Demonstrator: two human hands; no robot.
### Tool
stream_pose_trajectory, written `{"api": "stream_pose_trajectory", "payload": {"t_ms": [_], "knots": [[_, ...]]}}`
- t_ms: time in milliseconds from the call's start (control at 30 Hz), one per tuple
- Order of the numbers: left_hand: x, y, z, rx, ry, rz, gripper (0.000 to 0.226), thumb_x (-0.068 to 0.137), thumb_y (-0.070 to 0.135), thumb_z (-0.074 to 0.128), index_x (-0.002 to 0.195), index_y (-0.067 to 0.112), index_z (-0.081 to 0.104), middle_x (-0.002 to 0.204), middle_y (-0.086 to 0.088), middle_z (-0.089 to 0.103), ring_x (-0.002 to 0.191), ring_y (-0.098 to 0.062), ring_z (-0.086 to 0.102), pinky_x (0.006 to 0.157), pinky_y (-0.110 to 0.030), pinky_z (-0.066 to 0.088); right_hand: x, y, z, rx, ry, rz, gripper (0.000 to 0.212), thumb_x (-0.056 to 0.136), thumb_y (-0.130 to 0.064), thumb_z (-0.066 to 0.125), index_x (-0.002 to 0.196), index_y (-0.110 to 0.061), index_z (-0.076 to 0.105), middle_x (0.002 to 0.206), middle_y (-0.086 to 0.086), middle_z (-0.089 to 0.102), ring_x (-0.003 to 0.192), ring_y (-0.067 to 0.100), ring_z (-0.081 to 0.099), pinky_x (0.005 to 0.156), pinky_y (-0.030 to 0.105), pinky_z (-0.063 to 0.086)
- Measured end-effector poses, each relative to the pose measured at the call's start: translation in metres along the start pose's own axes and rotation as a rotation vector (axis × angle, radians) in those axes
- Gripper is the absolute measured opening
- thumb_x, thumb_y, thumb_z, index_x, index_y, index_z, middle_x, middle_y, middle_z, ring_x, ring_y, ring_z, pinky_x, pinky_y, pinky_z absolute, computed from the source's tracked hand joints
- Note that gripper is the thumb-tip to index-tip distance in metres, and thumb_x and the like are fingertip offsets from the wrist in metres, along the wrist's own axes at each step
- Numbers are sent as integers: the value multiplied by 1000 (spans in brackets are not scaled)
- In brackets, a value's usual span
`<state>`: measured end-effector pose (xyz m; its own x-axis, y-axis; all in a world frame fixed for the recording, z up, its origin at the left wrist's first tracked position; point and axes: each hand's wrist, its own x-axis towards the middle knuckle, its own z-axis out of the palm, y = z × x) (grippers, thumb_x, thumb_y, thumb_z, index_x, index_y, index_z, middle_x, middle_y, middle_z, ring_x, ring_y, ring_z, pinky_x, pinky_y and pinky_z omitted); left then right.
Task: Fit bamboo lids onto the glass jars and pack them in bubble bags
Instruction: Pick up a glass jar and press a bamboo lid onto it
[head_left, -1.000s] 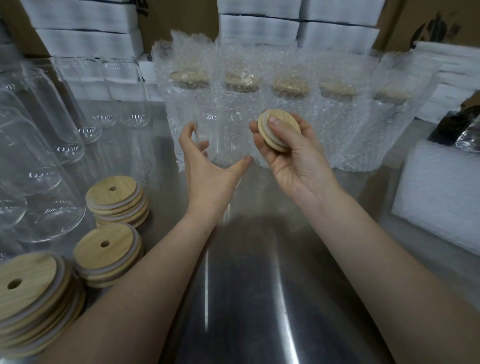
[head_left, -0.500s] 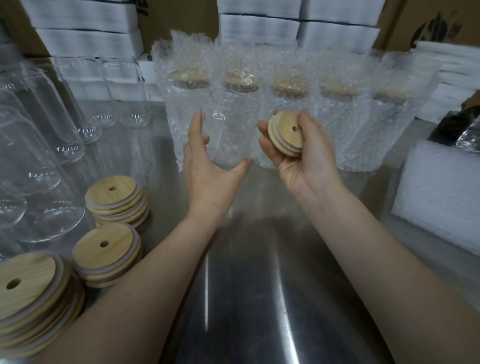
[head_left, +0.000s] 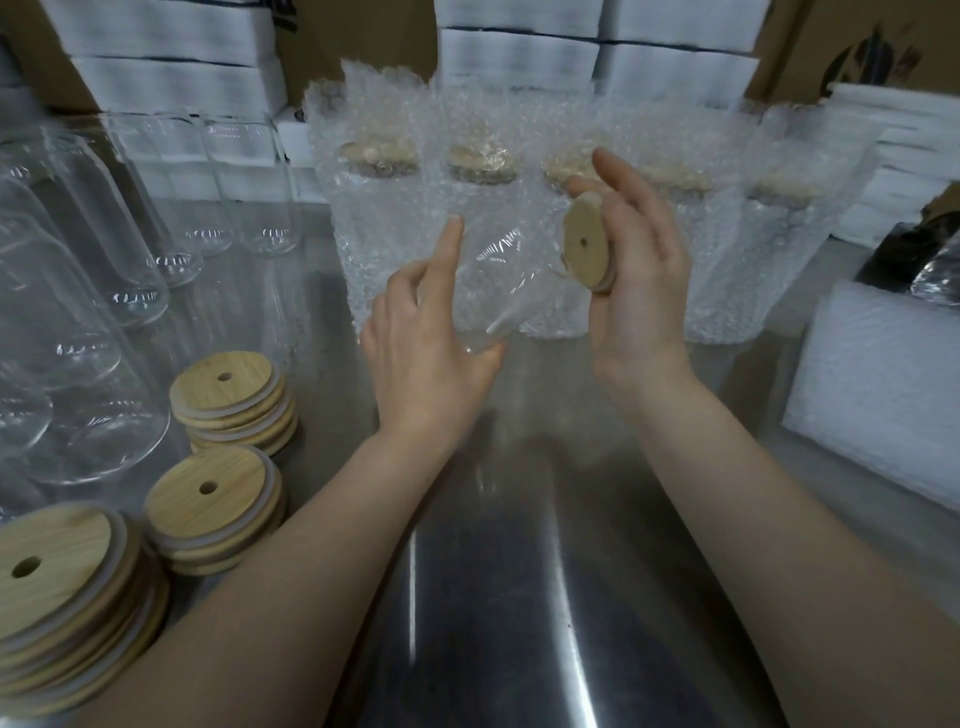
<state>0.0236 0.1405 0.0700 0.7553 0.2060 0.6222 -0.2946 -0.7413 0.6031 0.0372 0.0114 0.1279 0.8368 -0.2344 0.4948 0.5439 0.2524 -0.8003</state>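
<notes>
My left hand grips a clear glass jar, tilted with its mouth pointing right toward the lid. My right hand holds a round bamboo lid with a small centre hole, turned on edge so its face looks at the jar mouth, a short gap away. Behind both hands stands a row of lidded jars in bubble bags. Three stacks of bamboo lids lie at the left front.
Several bare glass jars stand and lie along the left side of the steel table. A white foam block sits at the right. White foam stacks and cardboard boxes line the back.
My left hand closed on the jar and tipped it toward the right. My right hand turned the lid from flat to on edge, facing the jar mouth.
</notes>
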Motion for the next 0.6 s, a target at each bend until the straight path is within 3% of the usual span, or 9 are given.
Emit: {"api": "stream_pose_trajectory", "payload": {"t_ms": [67,233,400,600], "knots": [[0,1,0,49,-10,16,102,69,27,82,154,34,25,132,-9,50,123,-28,48,107,-45,35,-5,2,2,-151,-74,-87,28,95,-10,54,120,-20,62,122,2,66,119,11,60,95,21,47],[0,1,-2,131,-22,38,102,71,28,80,154,38,22,135,-9,48,126,-29,46,110,-47,32,-10,8,1,-383,-158,-146,31,91,-13,60,120,-24,63,122,1,65,117,17,60,105,42,46],[-2,3,-3,165,-29,96,98,70,24,79,153,34,28,135,-11,50,125,-29,47,108,-47,33,-7,8,-1,-350,-139,-120,28,94,-9,57,119,-18,65,120,3,65,107,7,60,99,29,48],[-3,5,-4,162,-33,121,97,70,25,79,153,33,29,135,-10,50,125,-28,47,108,-47,34,-6,12,-2,-413,-142,-130,25,92,-16,55,113,-24,67,114,2,66,96,5,57,88,23,45]]}}
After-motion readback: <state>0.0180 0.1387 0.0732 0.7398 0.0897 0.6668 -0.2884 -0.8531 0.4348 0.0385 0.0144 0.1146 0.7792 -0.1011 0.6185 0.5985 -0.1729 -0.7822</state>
